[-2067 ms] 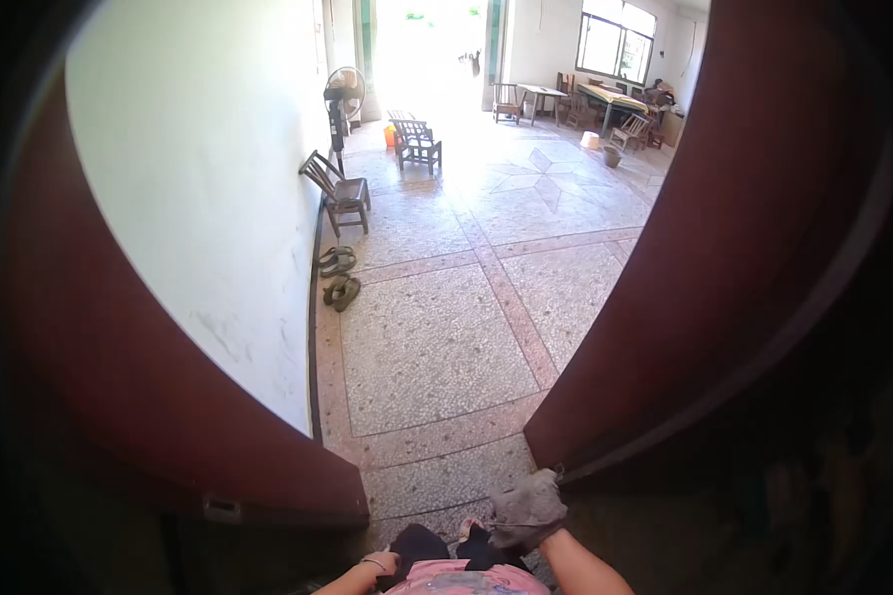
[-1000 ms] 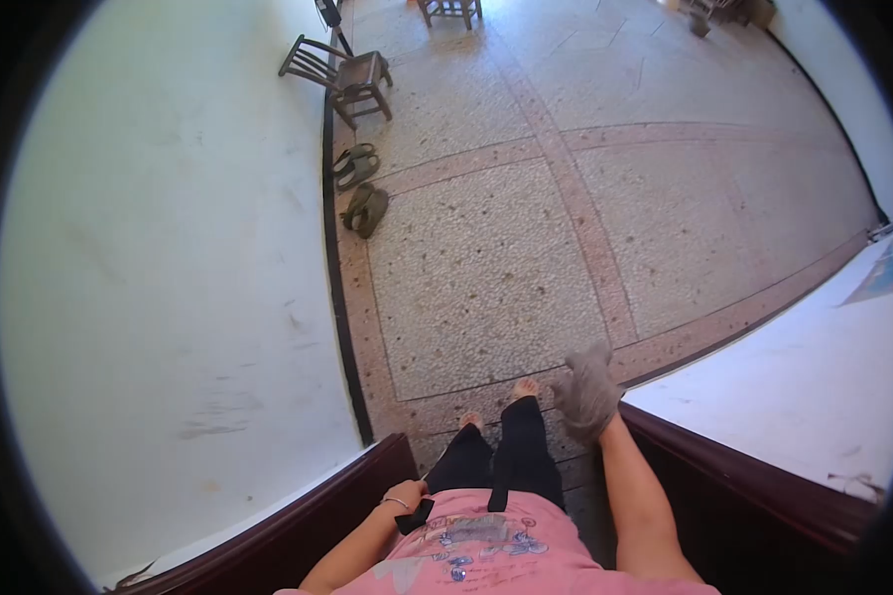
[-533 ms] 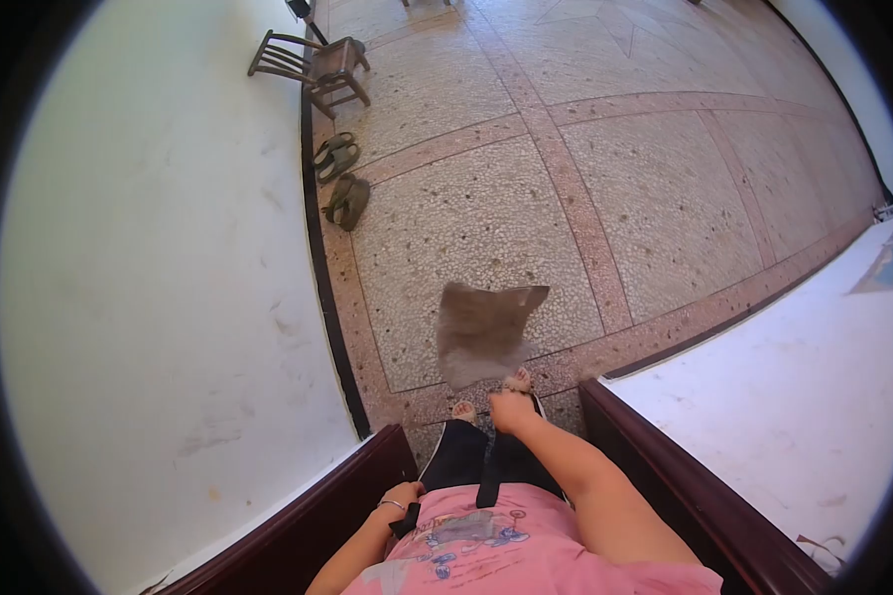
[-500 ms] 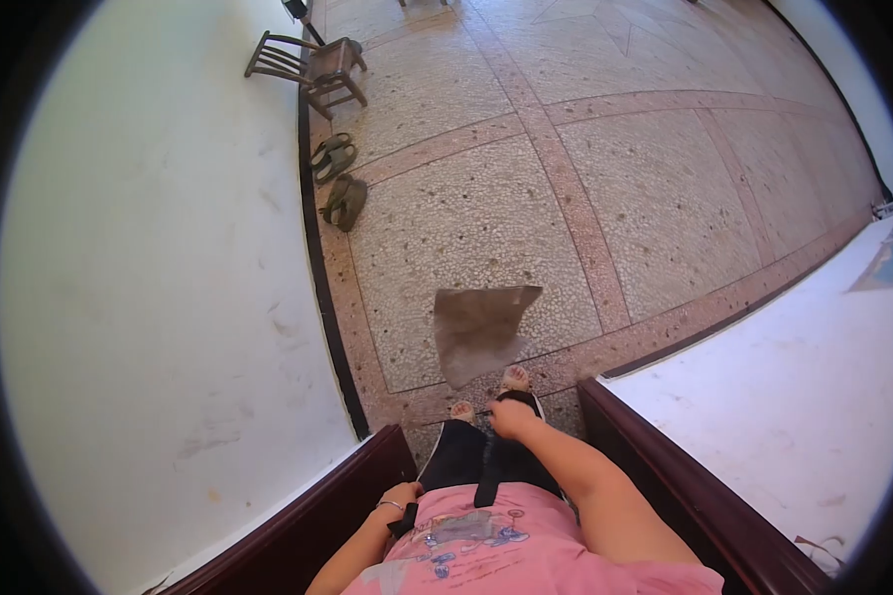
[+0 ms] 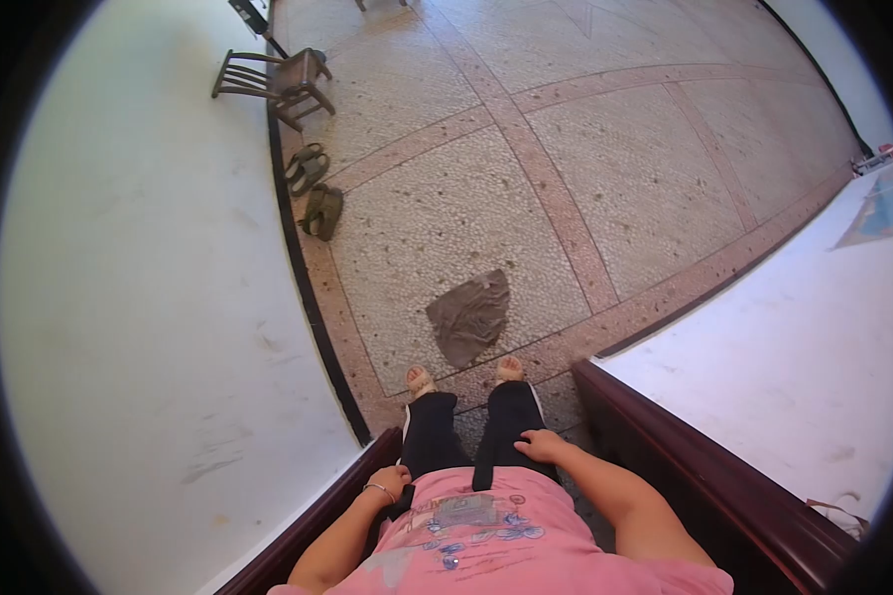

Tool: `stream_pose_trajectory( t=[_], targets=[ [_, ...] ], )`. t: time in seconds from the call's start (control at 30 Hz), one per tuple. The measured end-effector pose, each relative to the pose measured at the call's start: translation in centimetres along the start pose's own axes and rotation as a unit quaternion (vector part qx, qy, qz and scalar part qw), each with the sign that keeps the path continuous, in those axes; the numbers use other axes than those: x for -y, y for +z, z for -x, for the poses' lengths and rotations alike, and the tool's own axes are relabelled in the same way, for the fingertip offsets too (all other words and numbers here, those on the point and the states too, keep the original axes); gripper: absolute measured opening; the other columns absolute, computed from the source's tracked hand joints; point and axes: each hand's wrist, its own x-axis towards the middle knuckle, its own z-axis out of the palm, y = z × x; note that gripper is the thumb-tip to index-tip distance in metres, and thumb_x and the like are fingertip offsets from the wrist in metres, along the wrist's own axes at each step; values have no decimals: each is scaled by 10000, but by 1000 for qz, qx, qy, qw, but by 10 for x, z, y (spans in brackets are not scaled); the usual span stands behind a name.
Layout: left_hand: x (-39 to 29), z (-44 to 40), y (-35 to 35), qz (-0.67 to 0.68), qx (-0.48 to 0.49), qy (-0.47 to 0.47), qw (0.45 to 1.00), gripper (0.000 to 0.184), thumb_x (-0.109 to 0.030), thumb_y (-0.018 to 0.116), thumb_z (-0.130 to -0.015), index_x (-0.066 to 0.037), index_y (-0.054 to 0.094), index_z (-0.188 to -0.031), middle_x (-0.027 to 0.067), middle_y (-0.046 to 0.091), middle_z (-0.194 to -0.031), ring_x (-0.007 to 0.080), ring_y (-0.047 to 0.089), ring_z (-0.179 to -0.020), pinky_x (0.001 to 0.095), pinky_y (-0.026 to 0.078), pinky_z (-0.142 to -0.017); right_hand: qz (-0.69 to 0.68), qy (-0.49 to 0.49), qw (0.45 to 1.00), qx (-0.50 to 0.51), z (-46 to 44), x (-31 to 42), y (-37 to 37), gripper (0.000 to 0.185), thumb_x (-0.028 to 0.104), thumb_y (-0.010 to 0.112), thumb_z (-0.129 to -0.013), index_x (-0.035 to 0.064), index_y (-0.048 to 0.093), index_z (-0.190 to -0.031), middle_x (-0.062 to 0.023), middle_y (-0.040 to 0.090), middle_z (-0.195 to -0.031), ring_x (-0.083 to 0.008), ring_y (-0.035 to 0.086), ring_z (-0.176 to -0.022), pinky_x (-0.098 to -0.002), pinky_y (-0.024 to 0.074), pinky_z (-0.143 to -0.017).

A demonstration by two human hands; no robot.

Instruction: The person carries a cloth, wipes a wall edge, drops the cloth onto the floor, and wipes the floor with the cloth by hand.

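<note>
Brown cloth (image 5: 471, 321) ahead, right hand (image 5: 541, 446) loose over black trousers (image 5: 430, 436), left hand (image 5: 394, 480) (braceleted) low at the side, grip unclear.

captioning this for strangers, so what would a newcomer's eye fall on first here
A rumpled grey-brown cloth catches the eye first, lying on the pale speckled stone-chip floor just beyond the person's feet. The printed pink shirt stands out next, at bottom centre. Farther up, a dark brown wooden chair and olive-brown sandals sit along the white wall at left.
</note>
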Motion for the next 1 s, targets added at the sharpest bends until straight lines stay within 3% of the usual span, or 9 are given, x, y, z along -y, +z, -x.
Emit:
stream_pose_trajectory(
  t=[0.1,0.13,0.23,0.37,0.43,0.57,0.63,0.87,1.0],
  targets=[
    [69,-18,17,7,12,34,999,305,-263,458,-895,-80,699,-919,185,704,-987,387,660,-967,475,505,-890,-8,-14,1000,-9,-3,18,-2,662,550,557,-909,62,571,-1356,-225,586,-1337,-379,544,-1259,-427,422,-1068],
    [54,-10,-6,69,42,-36,996,310,-255,446,-893,-66,691,-882,197,694,-986,399,654,-955,488,501,-887,-18,-19,1000,-13,-6,26,-4,675,558,563,-904,57,571,-1355,-229,587,-1335,-384,544,-1258,-427,421,-1069],
    [76,-18,-40,-114,84,252,957,244,-208,485,-858,-41,663,-846,190,695,-977,401,658,-929,504,505,-863,-42,-34,998,-30,-10,56,-9,704,574,572,-893,44,566,-1356,-234,590,-1329,-389,550,-1251,-425,423,-1068],
    [83,-45,-100,-180,95,228,952,240,-185,526,-808,-41,701,-889,190,706,-991,386,672,-936,482,521,-854,-22,19,999,-35,-29,105,-16,778,600,621,-836,27,557,-1360,-242,598,-1316,-389,558,-1244,-423,436,-1057],
    [78,-53,-147,-39,136,46,989,298,-176,545,-770,-50,737,-961,187,715,-1015,375,684,-949,465,533,-850,-28,51,996,-62,-42,139,-13,791,600,639,-815,25,563,-1352,-241,604,-1309,-388,567,-1235,-423,445,-1049],
    [120,-66,-196,-65,144,52,986,338,-183,568,-743,-78,758,-1002,184,721,-1032,357,692,-976,444,537,-861,-38,130,988,-72,-68,201,5,749,592,612,-848,71,542,-1382,-255,570,-1344,-384,553,-1255,-442,442,-1056],
    [155,-81,-210,-63,243,53,967,346,-236,561,-813,-83,736,-1070,174,713,-1092,351,674,-1041,439,512,-924,35,153,985,-72,-64,257,3,690,559,646,-846,116,565,-1369,-228,548,-1352,-409,543,-1237,-489,462,-1025],
    [186,-70,-269,0,218,1,976,405,-332,506,-928,-121,658,-1238,160,679,-1211,352,628,-1148,421,471,-993,88,46,958,-271,-94,347,4,757,476,788,-754,141,495,-1366,-195,557,-1240,-411,558,-1139,-503,529,-904],
    [218,-99,-265,-26,199,98,975,522,-406,550,-872,-62,643,-1253,201,669,-1217,358,632,-1153,420,480,-987,121,-21,962,-243,-96,393,-25,616,463,767,-778,138,569,-1263,-198,568,-1178,-396,566,-1126,-523,538,-856]
  ],
)
